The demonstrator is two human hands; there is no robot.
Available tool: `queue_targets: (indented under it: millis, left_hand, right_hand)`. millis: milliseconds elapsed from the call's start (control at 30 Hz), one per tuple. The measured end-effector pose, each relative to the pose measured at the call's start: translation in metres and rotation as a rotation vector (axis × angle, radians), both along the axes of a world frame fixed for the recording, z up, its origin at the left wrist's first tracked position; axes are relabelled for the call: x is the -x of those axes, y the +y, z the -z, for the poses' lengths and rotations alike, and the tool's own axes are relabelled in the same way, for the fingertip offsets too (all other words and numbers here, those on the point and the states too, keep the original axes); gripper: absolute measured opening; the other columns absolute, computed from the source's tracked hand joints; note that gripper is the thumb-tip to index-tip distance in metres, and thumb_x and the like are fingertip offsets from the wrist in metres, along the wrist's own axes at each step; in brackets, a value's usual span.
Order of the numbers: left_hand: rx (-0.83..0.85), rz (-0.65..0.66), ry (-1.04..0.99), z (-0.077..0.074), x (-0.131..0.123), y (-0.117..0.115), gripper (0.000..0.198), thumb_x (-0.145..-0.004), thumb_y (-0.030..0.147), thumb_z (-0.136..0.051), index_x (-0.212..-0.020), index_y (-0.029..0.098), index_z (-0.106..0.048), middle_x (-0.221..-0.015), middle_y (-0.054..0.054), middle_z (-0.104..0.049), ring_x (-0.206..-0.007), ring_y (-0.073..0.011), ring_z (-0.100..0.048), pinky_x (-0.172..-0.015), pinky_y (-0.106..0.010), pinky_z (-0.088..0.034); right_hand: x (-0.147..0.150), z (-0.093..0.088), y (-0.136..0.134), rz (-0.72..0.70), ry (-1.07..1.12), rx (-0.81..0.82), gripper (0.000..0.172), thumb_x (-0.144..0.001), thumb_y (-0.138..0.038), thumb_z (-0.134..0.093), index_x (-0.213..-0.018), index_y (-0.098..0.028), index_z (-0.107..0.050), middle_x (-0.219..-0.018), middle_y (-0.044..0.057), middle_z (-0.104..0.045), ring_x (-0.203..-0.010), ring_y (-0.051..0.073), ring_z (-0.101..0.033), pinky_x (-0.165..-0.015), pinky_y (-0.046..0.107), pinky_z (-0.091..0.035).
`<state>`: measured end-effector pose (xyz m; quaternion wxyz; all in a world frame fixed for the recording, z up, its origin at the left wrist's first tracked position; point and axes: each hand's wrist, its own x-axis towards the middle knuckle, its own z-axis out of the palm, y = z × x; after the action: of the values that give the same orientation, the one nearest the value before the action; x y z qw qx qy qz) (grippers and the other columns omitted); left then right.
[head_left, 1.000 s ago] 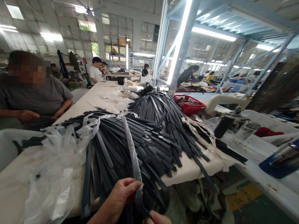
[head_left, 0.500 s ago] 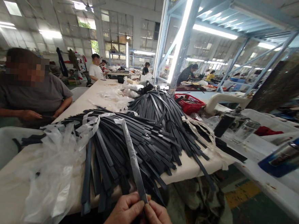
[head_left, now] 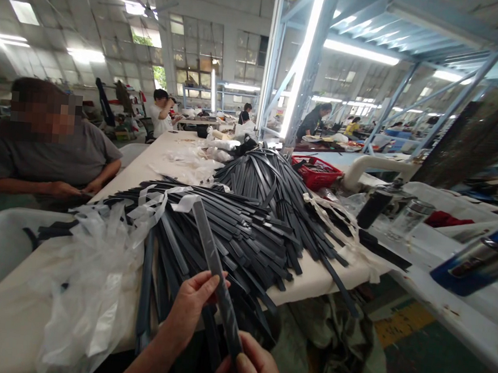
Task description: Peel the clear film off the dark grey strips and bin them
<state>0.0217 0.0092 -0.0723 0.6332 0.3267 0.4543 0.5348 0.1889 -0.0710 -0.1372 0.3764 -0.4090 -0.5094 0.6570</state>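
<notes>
A large heap of long dark strips (head_left: 246, 232) covers the near end of a long pale table (head_left: 328, 280). I hold one strip (head_left: 210, 246), wrapped in clear film, slanting up away from me over the heap. My left hand (head_left: 189, 307) pinches it partway up, thumb against fingers. My right hand (head_left: 253, 368) grips its lower end at the bottom edge of the view. A loose tab of film (head_left: 186, 203) sticks out at the strip's far tip.
Crumpled clear plastic film (head_left: 97, 278) lies left of the heap. A seated person (head_left: 42, 149) works at the table's left side. A red basket (head_left: 316, 172), a glass jar (head_left: 411, 218) and a blue flask (head_left: 476, 262) stand to the right. A second strip pile (head_left: 262, 173) lies farther back.
My left hand has slid up the strip, away from my right hand. The strip's far end has lifted off the heap and its film tab has come loose.
</notes>
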Motion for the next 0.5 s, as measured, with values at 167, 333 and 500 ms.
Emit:
queue_targets:
  millis: [167, 333, 500]
  left_hand:
    - [0.112, 0.081, -0.096, 0.014, -0.013, -0.019, 0.041, -0.064, 0.047, -0.088, -0.084, 0.013, -0.078, -0.074, -0.006, -0.073, -0.054, -0.0096, -0.058, -0.051, -0.019, -0.046]
    - [0.113, 0.168, -0.130, 0.025, -0.017, -0.034, 0.046, -0.072, 0.051, -0.081, -0.094, 0.011, -0.076, -0.054, -0.001, -0.062, -0.036, -0.0097, -0.048, -0.035, -0.021, -0.038]
    - [0.108, 0.181, -0.136, 0.025, -0.018, -0.034, 0.047, -0.073, 0.051, -0.080, -0.096, 0.010, -0.076, -0.048, 0.001, -0.060, -0.034, -0.0098, -0.047, -0.036, -0.021, -0.041]
  right_hand:
    - [0.020, -0.018, 0.022, 0.089, -0.024, -0.013, 0.071, -0.083, -0.082, -0.046, -0.098, -0.014, -0.059, -0.057, -0.001, -0.060, -0.039, 0.009, -0.049, -0.041, 0.018, -0.036]
    - [0.030, -0.022, 0.028, 0.159, -0.027, -0.044, 0.064, -0.084, -0.079, -0.048, -0.081, -0.016, -0.057, -0.052, -0.002, -0.055, -0.037, 0.008, -0.046, -0.039, 0.018, -0.033]
    - [0.032, -0.024, 0.029, 0.176, -0.028, -0.071, 0.065, -0.085, -0.079, -0.048, -0.081, -0.015, -0.059, -0.052, -0.003, -0.054, -0.038, 0.007, -0.045, -0.039, 0.018, -0.034]
